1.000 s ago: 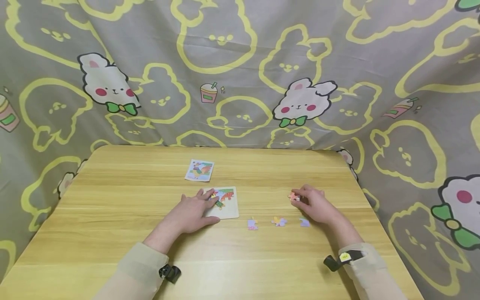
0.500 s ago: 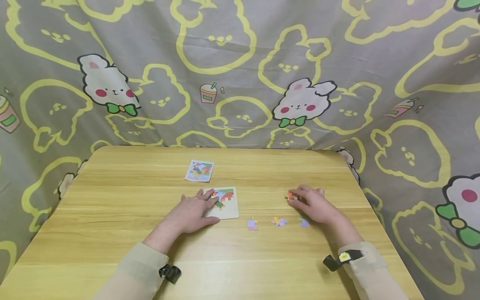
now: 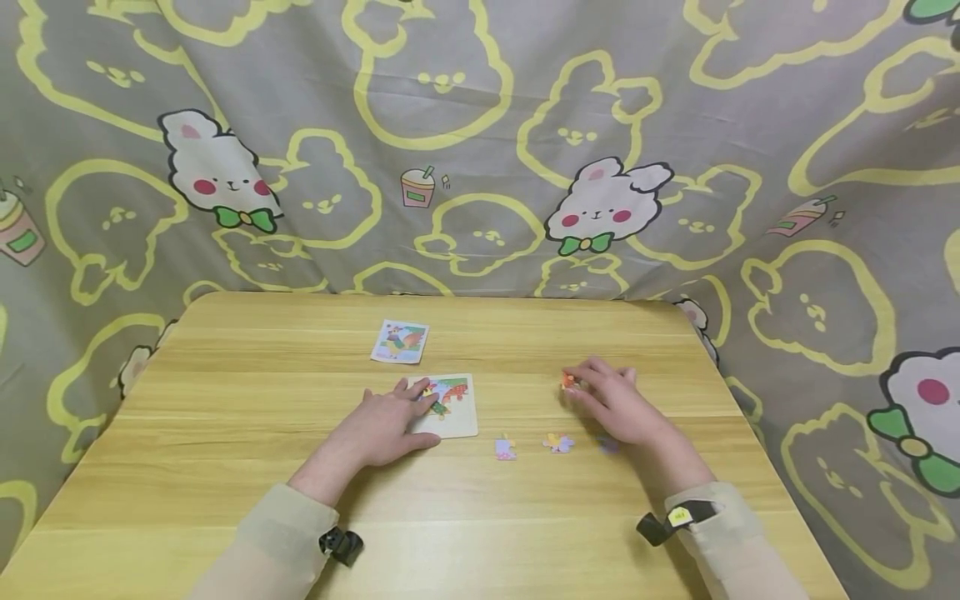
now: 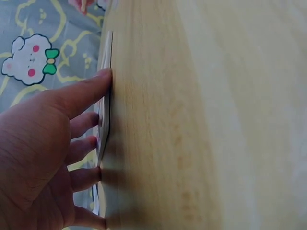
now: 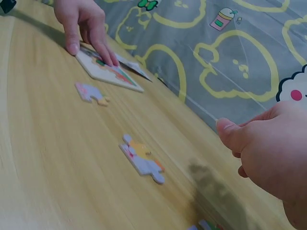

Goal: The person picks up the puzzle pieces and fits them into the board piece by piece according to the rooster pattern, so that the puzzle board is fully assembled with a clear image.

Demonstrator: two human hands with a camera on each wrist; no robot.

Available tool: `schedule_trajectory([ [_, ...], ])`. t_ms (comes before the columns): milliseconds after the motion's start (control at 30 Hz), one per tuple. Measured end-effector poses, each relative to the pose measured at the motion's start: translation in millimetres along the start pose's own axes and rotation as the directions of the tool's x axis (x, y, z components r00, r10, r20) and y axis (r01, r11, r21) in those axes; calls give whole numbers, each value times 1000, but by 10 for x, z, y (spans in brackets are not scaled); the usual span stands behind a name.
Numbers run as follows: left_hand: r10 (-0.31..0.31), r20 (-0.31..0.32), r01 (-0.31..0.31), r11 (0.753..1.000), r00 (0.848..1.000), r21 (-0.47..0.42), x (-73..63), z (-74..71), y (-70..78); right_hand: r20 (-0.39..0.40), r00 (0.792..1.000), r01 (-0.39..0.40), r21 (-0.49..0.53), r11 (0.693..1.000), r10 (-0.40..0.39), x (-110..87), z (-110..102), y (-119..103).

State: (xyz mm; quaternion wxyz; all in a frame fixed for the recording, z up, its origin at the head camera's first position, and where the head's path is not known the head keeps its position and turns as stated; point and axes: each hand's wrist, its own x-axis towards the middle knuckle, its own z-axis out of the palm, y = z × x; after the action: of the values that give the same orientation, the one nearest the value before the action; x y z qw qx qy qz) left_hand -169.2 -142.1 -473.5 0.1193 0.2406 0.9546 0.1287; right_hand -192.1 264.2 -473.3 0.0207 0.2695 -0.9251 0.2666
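The small orange-red jigsaw piece (image 3: 567, 381), its long axis masked by fingers, sits pinched in the right hand (image 3: 618, 404), to the right of and well apart from the flat, square, white-bordered puzzle board (image 3: 462, 425), which the left hand (image 3: 384, 427) touches with outspread fingers.

The right hand (image 3: 621, 407) moves toward the left edge of the tabletop (image 3: 480, 517) and slightly toward its far edge, carrying the orange jigsaw piece (image 3: 567, 381). Less of this piece's face shows. The black wrist device (image 3: 657, 528) shifts left also. The lilac jigsaw piece (image 3: 609, 446) nearest the right edge appears darker.
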Motion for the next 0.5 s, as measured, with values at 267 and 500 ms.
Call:
schedule_trajectory([
  [267,13,-9,-12,999,1000,36,8,10,4,-4,999,36,28,999,-36,73,53,-105],
  [500,5,-3,-5,999,1000,52,18,5,23,16,998,61,45,997,-62,143,124,-201],
])
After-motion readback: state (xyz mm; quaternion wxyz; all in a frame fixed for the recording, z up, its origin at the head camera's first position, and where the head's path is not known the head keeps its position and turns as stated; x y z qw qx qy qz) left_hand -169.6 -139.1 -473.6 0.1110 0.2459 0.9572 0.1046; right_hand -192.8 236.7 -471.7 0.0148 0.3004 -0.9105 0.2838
